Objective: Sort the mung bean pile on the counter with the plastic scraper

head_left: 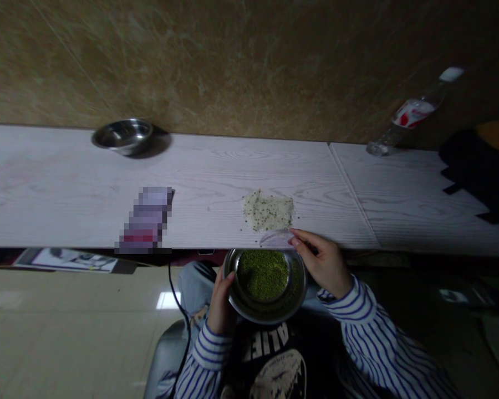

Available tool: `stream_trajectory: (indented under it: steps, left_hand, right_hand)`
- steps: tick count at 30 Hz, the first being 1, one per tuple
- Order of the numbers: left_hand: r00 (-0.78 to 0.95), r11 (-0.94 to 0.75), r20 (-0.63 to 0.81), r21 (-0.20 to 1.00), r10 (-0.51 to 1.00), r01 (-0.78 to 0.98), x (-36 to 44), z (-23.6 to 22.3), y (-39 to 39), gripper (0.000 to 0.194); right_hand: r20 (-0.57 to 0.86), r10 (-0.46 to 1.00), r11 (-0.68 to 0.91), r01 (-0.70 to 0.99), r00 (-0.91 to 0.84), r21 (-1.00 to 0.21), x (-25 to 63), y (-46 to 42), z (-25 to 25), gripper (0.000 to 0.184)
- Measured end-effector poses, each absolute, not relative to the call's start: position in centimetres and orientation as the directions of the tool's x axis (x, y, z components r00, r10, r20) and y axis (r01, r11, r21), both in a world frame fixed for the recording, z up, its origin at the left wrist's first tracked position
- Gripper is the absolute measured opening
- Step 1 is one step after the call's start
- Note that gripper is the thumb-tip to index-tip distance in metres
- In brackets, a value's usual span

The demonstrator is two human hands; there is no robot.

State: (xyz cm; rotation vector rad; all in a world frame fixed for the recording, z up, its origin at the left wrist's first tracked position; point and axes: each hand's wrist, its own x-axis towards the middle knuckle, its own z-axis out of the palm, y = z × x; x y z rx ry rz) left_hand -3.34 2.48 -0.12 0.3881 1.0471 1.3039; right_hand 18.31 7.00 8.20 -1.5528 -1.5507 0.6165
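A steel bowl [237, 302] filled with green beans [263, 274] sits just below the front edge of the white wooden table [66, 188]. My left hand [220, 302] grips the bowl's left rim, fingers curled round it. My right hand [322, 260] is at the bowl's upper right rim, its fingers pinched on a small clear plastic piece [275, 239] lying at the table edge. Just beyond it, a pile of white rice mixed with green beans [268, 210] lies on the table.
An empty steel bowl [123, 134] stands at the table's far left by the wall. A plastic bottle [411, 113] leans at the far right, next to a dark bag [478, 172]. A blurred flat object [146, 220] lies near the front edge. A cable [178, 307] hangs below.
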Motion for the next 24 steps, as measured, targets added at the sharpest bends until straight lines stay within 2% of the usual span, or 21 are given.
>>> stream_trajectory:
  steps: [6, 13, 18, 24]
  left_hand:
    - [-0.102, 0.262, -0.402, 0.749, 0.91, -0.609, -3.9, 0.2, 2.4, 0.04]
    - [-0.134, 0.241, -0.4, 0.751, 0.906, -0.614, -4.5, 0.7, 2.4, 0.039]
    - [-0.153, 0.226, -0.402, 0.747, 0.903, -0.625, -4.9, 0.7, 2.4, 0.041]
    - [-0.149, 0.245, -0.43, 0.729, 0.89, -0.639, -5.4, 0.1, 2.5, 0.043]
  right_hand:
    - [0.21, 0.972, 0.118, 0.556, 0.104, -0.823, 17.3, 7.9, 8.5, 0.029]
    - [0.233, 0.972, 0.211, 0.58, -0.038, -0.787, 16.3, 8.3, 8.7, 0.027]
    - [0.267, 0.962, 0.178, 0.599, 0.062, -0.78, 15.4, 8.5, 8.9, 0.028]
    - [0.317, 0.944, 0.179, 0.665, 0.092, -0.725, 14.1, 8.9, 8.6, 0.03]
